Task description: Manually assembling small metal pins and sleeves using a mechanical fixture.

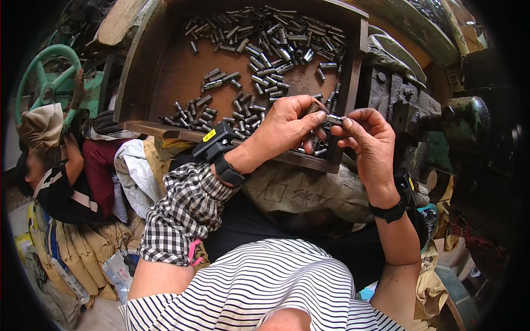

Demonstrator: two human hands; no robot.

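Over the front right part of a wooden tray, both my hands meet at a small metal sleeve. My left hand has its thumb and fingers closed on one end of the sleeve. Another short dark cylinder seems to lie between those fingers, partly hidden. At the sleeve's other end, my right hand pinches with thumb and forefinger, its other fingers curled. Many similar metal sleeves lie heaped at the back of the tray. More loose sleeves are spread along its front, some beneath my hands.
Right of the tray stands a dark, greasy machine. A green handwheel is at the far left, with another person below it. Cloth sacking hangs under the tray's front edge. Stacked brown sacks lie lower left.
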